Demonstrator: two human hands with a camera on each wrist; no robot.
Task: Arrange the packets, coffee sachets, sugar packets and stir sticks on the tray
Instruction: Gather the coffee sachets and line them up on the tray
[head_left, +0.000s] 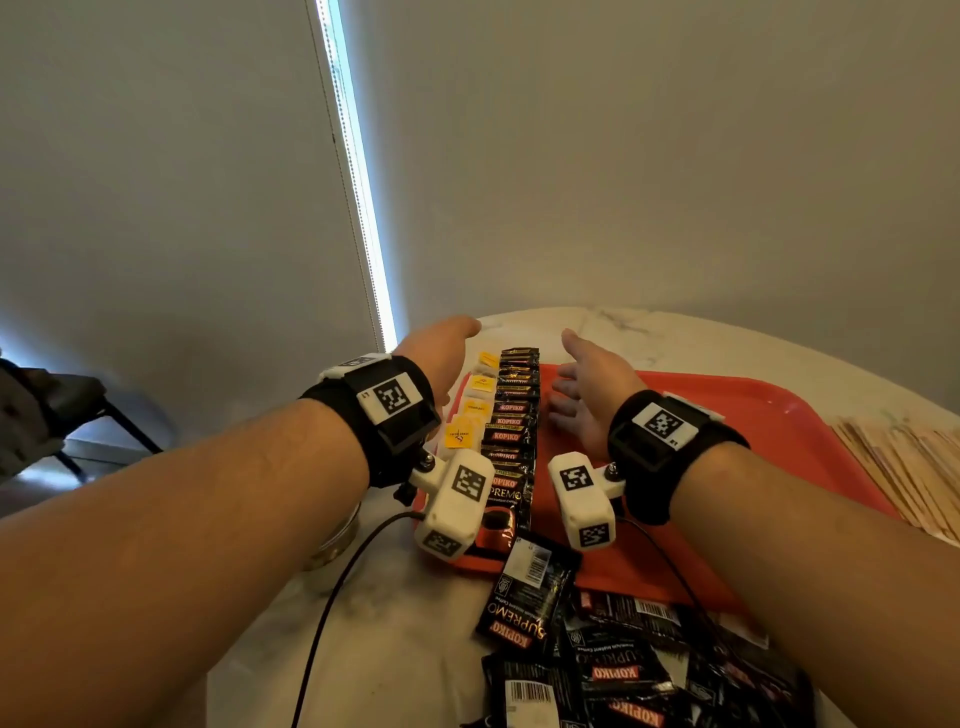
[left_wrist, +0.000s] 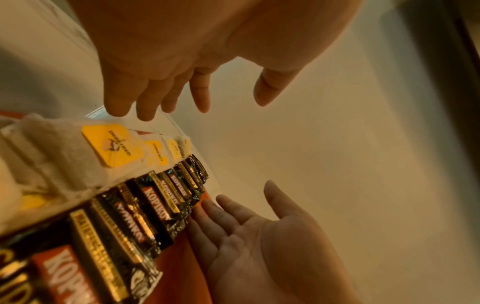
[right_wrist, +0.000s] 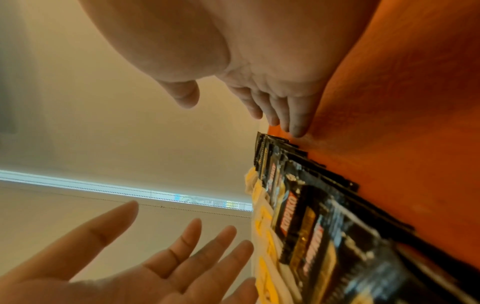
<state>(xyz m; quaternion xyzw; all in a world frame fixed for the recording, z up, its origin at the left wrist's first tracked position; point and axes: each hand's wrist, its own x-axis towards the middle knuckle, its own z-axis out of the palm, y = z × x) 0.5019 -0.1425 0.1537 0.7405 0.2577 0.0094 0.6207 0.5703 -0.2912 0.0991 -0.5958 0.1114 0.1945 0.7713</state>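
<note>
Glossy black crinkled loose sachets (head_left: 597, 660), flat red plastic tray (head_left: 727, 415), left hand (head_left: 441, 358) and right hand (head_left: 582, 395) released, fingers straight

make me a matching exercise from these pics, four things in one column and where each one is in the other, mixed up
Things:
1. tea bags
2. row of coffee sachets
3. loose coffee sachets
4. stir sticks

Places:
A. on the table, right of the tray
B. on the table, near side of the tray
C. along the tray's left edge
D. on the tray, between the left hand and right hand

Pairs: 1-C, 2-D, 3-B, 4-A
</note>
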